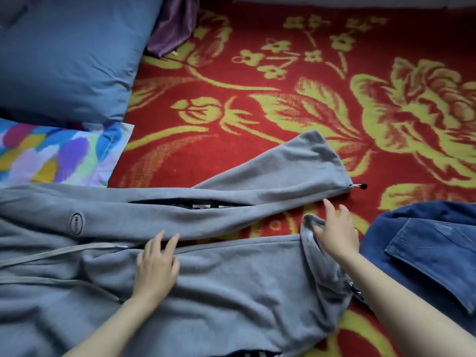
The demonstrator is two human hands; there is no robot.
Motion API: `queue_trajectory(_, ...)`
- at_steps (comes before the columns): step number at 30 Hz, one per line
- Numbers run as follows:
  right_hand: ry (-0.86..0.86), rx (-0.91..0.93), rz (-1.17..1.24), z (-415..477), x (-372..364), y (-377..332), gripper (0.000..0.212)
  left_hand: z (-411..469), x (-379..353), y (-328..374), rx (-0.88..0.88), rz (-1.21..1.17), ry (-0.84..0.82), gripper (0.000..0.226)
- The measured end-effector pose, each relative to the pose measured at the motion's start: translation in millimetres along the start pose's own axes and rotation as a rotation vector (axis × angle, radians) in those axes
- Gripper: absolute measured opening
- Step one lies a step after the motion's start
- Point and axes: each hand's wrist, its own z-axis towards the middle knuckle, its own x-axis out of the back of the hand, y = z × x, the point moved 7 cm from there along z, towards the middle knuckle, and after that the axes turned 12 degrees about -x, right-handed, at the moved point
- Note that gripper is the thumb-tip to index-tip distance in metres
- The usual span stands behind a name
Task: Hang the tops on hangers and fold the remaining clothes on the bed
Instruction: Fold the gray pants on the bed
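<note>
We see grey sweatpants (231, 279) spread across near part of red floral blanket (283, 60), waist left, legs running right. Our left hand (157, 266) lies flat on near leg, fingers straight, tips at gap between legs. Our right hand (334, 233) rests on turned-back cuff of near leg, fingers spread. Far leg ends in black cord toggle (360, 186). Jeans (425, 248) lie near right. Blue pillow (64, 60) and multicoloured pillow (51, 153) sit far left.
</note>
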Motion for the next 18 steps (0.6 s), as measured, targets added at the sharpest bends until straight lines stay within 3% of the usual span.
queue_trajectory(2, 0.02, 0.071, -0.094, 4, 0, -8, 0.066, 9, 5, -8, 0.01, 0.009, 0.024, 0.083)
queue_trajectory(4, 0.02, 0.091, -0.157, 9, -1, -12, 0.067, 16, 4, -17, 0.022, 0.071, 0.002, 0.099)
queue_trajectory(10, 0.036, 0.15, -0.266, 25, -1, -37, 0.07, 39, 1, -31, 0.067, 0.16, -0.105, 0.08)
queue_trajectory(14, 0.071, 0.111, -0.41, 34, 0, -51, 0.077, 51, 9, -32, 0.089, 0.123, -0.107, 0.092)
queue_trajectory(17, 0.114, 0.064, -0.485, 43, 2, -53, 0.05, 66, 20, -19, -0.037, 0.151, 0.116, 0.083)
queue_trajectory(18, 0.147, 0.046, -0.473, 45, 5, -52, 0.038, 72, 19, -15, -0.025, 0.149, 0.058, 0.08)
